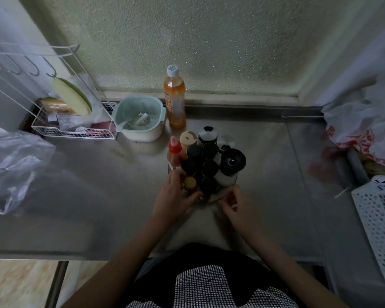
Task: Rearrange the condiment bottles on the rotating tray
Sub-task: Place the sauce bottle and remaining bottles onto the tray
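The dull grey sheet-metal counter [98, 178] looks smooth with a soft sheen. The pebbled frosted glass pane [187, 41] is rough-textured. The clear crinkled plastic bag [11, 165] shines glossy; the white coated-wire rack [71, 132] and white perforated plastic basket [380, 216] look matt.

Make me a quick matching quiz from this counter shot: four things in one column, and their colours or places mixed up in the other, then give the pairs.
Things:
1. squeeze bottle
2. tall drink bottle
3. strainer bowl
4. perforated basket

Descriptions:
A. white, at the right edge of the counter
B. red cap, on the rotating tray
C. pale green, left of the tall drink bottle
D. orange liquid, white cap, standing by the window

Pairs: 1-B, 2-D, 3-C, 4-A
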Demonstrator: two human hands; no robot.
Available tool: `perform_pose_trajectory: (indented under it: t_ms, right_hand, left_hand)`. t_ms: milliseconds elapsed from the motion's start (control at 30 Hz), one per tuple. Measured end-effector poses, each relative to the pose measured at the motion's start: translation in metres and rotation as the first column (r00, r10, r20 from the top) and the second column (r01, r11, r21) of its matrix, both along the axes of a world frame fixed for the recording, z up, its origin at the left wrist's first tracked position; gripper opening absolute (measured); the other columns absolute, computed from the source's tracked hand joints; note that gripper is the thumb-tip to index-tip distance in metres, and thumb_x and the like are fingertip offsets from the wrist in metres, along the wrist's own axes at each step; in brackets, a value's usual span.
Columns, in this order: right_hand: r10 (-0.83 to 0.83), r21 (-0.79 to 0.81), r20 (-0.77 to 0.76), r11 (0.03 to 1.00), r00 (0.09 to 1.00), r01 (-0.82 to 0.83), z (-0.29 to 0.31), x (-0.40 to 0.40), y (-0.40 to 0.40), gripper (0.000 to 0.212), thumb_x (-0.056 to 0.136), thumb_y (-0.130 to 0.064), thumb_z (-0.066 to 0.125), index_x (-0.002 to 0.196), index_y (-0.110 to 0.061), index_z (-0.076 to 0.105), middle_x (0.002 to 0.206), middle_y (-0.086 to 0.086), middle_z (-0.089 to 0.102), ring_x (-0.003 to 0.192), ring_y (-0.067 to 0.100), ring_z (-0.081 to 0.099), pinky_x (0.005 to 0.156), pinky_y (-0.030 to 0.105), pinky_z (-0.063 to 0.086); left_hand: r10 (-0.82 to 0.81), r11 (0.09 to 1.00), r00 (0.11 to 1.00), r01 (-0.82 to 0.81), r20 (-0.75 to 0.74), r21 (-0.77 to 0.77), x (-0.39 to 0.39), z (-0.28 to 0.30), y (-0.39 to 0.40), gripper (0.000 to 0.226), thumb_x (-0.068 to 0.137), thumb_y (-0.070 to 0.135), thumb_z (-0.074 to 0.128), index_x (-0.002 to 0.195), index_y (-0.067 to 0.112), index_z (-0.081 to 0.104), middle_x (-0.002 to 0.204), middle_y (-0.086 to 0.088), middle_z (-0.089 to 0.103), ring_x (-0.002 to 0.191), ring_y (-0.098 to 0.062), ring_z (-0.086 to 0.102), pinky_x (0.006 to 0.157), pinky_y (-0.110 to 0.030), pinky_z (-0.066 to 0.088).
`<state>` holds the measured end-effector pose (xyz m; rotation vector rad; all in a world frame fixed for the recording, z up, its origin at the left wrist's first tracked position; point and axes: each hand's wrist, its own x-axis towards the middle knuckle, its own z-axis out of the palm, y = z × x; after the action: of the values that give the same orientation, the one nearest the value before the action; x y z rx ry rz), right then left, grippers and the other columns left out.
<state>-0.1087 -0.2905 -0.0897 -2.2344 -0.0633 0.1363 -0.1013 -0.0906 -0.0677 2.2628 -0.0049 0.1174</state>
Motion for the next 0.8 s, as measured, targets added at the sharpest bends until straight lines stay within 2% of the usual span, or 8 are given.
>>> perform_pose_trajectory:
  t_ms: [100, 200, 267, 400, 533, 667, 733, 800]
  right_hand:
    - [0.042, -0.028, 0.033, 0.999, 0.999, -0.041, 0.012, 0.005, 0.013, 0.025, 0.077, -0.021, 0.074, 0.093, -0.016, 0.054, 0.069, -0.017, 0.052, 0.059, -0.002, 0.052, 0.056, 0.011, 0.036]
    - [0.047, -0.058, -0.092, 0.997, 0.995, -0.053, 0.015, 0.016, 0.035, 0.052, 0.074, -0.039, 0.074, 0.113, -0.013, 0.051, 0.105, 0.009, 0.065, 0.095, 0.026, 0.062, 0.076, 0.030, 0.048]
    - [0.013, -0.097, -0.121, 0.995, 0.993, -0.025, 0.015, 0.022, 0.047, 0.057, 0.074, -0.041, 0.074, 0.116, -0.011, 0.050, 0.116, 0.014, 0.064, 0.106, 0.032, 0.059, 0.081, 0.035, 0.046]
    - [-0.019, -0.096, -0.056, 0.995, 0.998, 0.013, 0.013, 0.027, 0.052, 0.052, 0.078, -0.037, 0.070, 0.120, -0.013, 0.051, 0.112, 0.016, 0.067, 0.102, 0.035, 0.062, 0.077, 0.036, 0.049]
    - [-0.033, -0.139, -0.066, 0.990, 0.997, 0.024, 0.009, 0.027, 0.052, 0.073, 0.081, -0.034, 0.068, 0.138, -0.011, 0.030, 0.118, 0.022, 0.063, 0.105, 0.039, 0.061, 0.084, 0.046, 0.050]
    - [0.022, -0.163, -0.112, 0.986, 0.993, -0.040, 0.007, 0.030, 0.049, 0.083, 0.082, -0.023, 0.068, 0.145, -0.008, 0.016, 0.129, 0.025, 0.055, 0.113, 0.040, 0.056, 0.092, 0.047, 0.046]
    - [0.090, -0.118, -0.156, 0.987, 0.984, -0.109, 0.005, 0.031, 0.038, 0.076, 0.083, -0.015, 0.066, 0.144, -0.006, 0.021, 0.133, 0.023, 0.052, 0.116, 0.038, 0.053, 0.095, 0.040, 0.043]
    - [0.174, -0.054, -0.150, 0.981, 0.973, -0.184, 0.002, 0.028, 0.024, 0.054, 0.082, -0.004, 0.061, 0.132, 0.000, 0.041, 0.119, 0.021, 0.058, 0.108, 0.031, 0.058, 0.084, 0.027, 0.042]
  left_hand:
    - [0.050, 0.997, 0.999, -0.051, -0.023, -0.051, -0.007, -0.006, 0.010, 0.040, 0.075, 0.041, 0.059, 0.097, 0.012, 0.045, 0.092, -0.005, 0.051, 0.075, -0.016, 0.051, 0.065, -0.031, 0.046]
    - [0.267, 0.941, 0.942, -0.300, -0.206, -0.156, -0.001, -0.016, 0.016, 0.025, 0.087, 0.033, 0.052, 0.100, 0.013, 0.042, 0.096, -0.007, 0.050, 0.078, -0.016, 0.053, 0.064, -0.029, 0.044]
    - [0.347, 0.894, 0.855, -0.426, -0.385, -0.140, 0.010, -0.023, 0.020, 0.033, 0.091, 0.031, 0.052, 0.111, 0.009, 0.039, 0.095, -0.013, 0.055, 0.082, -0.026, 0.059, 0.069, -0.039, 0.049]
    - [0.171, 0.929, 0.785, -0.330, -0.596, -0.167, 0.023, -0.032, 0.019, 0.029, 0.088, 0.024, 0.059, 0.105, 0.017, 0.037, 0.079, -0.015, 0.059, 0.067, -0.033, 0.061, 0.062, -0.048, 0.055]
    - [0.167, 0.905, 0.762, -0.370, -0.626, -0.209, 0.027, -0.029, 0.009, 0.021, 0.089, 0.013, 0.055, 0.099, 0.013, 0.036, 0.073, -0.013, 0.055, 0.047, -0.023, 0.055, 0.039, -0.029, 0.050]
    - [0.159, 0.894, 0.751, -0.385, -0.640, -0.230, 0.026, -0.032, 0.007, 0.021, 0.090, 0.006, 0.048, 0.100, 0.015, 0.032, 0.067, -0.014, 0.053, 0.041, -0.022, 0.051, 0.033, -0.025, 0.045]
    - [0.138, 0.899, 0.743, -0.372, -0.655, -0.232, 0.026, -0.034, 0.011, 0.023, 0.091, 0.003, 0.043, 0.108, 0.015, 0.033, 0.067, -0.014, 0.053, 0.043, -0.023, 0.052, 0.031, -0.023, 0.045]
    - [0.137, 0.908, 0.745, -0.358, -0.653, -0.219, 0.027, -0.035, 0.014, 0.029, 0.094, 0.008, 0.042, 0.121, 0.016, 0.034, 0.069, -0.015, 0.056, 0.044, -0.023, 0.055, 0.030, -0.022, 0.045]
